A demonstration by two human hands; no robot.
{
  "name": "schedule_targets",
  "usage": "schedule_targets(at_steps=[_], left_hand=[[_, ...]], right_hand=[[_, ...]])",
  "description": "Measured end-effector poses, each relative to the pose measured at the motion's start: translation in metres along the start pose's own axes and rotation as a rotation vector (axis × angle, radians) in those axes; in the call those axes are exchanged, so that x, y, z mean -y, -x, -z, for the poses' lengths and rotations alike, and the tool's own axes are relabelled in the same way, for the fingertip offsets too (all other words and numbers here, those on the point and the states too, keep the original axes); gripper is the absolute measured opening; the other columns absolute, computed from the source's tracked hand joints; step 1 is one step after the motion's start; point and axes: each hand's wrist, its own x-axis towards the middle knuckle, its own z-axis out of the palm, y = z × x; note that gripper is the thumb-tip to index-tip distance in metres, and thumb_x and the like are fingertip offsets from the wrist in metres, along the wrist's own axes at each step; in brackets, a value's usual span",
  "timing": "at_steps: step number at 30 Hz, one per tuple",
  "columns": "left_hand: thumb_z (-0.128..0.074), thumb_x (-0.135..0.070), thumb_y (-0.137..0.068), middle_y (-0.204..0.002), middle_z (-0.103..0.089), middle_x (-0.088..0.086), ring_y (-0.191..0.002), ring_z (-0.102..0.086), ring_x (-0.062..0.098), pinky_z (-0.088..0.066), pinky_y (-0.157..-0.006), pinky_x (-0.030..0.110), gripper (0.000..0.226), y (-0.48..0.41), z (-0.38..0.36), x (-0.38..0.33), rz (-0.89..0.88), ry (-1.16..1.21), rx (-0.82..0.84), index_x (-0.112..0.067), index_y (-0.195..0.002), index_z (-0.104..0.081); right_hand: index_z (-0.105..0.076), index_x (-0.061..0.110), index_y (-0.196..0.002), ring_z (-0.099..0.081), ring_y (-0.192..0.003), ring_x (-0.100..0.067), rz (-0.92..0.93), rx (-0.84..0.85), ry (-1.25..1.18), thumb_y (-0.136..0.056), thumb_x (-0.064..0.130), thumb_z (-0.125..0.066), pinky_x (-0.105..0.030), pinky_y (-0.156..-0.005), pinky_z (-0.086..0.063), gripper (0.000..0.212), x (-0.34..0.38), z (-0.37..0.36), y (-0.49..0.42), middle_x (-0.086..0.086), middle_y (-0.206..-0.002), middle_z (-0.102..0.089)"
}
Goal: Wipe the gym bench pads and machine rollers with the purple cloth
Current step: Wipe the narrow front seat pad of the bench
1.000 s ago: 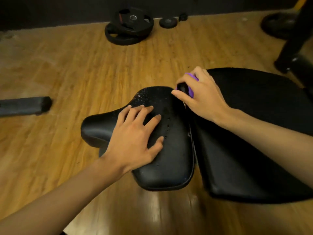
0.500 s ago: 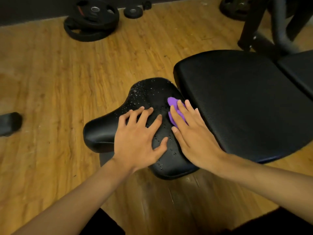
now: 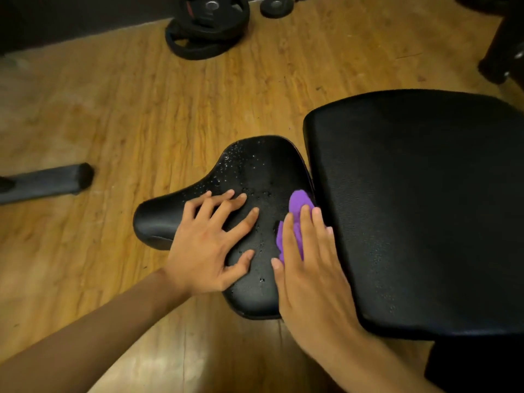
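We've pulled the purple cloth (image 3: 298,205) back from the seat pad's (image 3: 263,168) far edge, now under our flat right hand (image 3: 309,279) beside the flat, splayed left hand (image 3: 204,251); droplets (image 3: 235,163) beyond the left fingertips, wiping unfinished.

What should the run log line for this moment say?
stage: seat pad wipe | right hand: flat, pressing purple cloth on pad | left hand: spread on pad | droplets: on pad's far part

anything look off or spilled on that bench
Droplets of liquid bead on the small seat pad, mostly its far part, beyond the purple cloth under the right hand. Probably cleaning spray; nothing else stands out.
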Motion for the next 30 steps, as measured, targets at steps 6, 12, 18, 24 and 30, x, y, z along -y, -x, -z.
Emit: schedule_targets(at_steps=[6,12,18,24,30], left_hand=[[-0.046,-0.055,-0.092,-0.143,-0.058,0.020,-0.136,-0.051,0.043,-0.035,-0.111,0.060,0.065,0.000,0.003,0.001,0.013,0.000,-0.037,-0.014,-0.139,-0.066],[-0.047,-0.055,-0.094,-0.142,-0.059,0.022,-0.136,-0.052,0.041,-0.033,-0.113,0.057,0.064,0.003,-0.007,0.001,-0.010,0.054,-0.097,-0.011,-0.137,-0.068],[-0.049,-0.054,-0.093,-0.142,-0.060,0.020,-0.136,-0.053,0.040,-0.034,-0.112,0.057,0.064,-0.003,-0.005,0.001,-0.002,0.064,-0.086,-0.012,-0.137,-0.068],[-0.048,-0.053,-0.095,-0.146,-0.057,0.019,-0.140,-0.049,0.038,-0.033,-0.116,0.056,0.063,0.005,-0.005,-0.001,0.008,0.087,-0.049,-0.013,-0.142,-0.064],[-0.043,-0.051,-0.099,-0.150,-0.052,0.021,-0.141,-0.046,0.041,-0.031,-0.117,0.061,0.061,0.001,-0.001,-0.004,0.015,0.067,-0.030,-0.014,-0.145,-0.060]], right_hand=[[-0.009,-0.001,-0.161,-0.006,-0.157,-0.037,-0.057,0.043,-0.019,-0.111,0.038,-0.022,-0.043,-0.128,-0.002,0.065,-0.009,0.004,-0.161,-0.028,-0.167,-0.011],[-0.022,0.002,-0.161,-0.027,-0.152,-0.043,-0.023,0.015,-0.022,-0.107,0.039,-0.025,-0.050,-0.124,-0.026,0.065,-0.004,0.007,-0.021,-0.031,-0.163,-0.023],[-0.018,-0.002,-0.160,-0.029,-0.148,-0.043,-0.064,0.022,0.032,-0.109,0.039,-0.020,-0.048,-0.127,-0.018,0.065,-0.007,0.001,-0.120,-0.032,-0.158,-0.029],[-0.023,0.006,-0.161,-0.029,-0.151,-0.039,0.024,-0.050,0.047,-0.110,0.037,-0.026,-0.045,-0.125,-0.024,0.060,-0.012,-0.004,-0.102,-0.029,-0.161,-0.030],[-0.034,0.006,-0.158,-0.029,-0.151,-0.039,0.111,-0.018,-0.003,-0.106,0.035,-0.018,-0.048,-0.125,-0.025,0.061,-0.013,-0.004,-0.109,-0.028,-0.159,-0.034]])
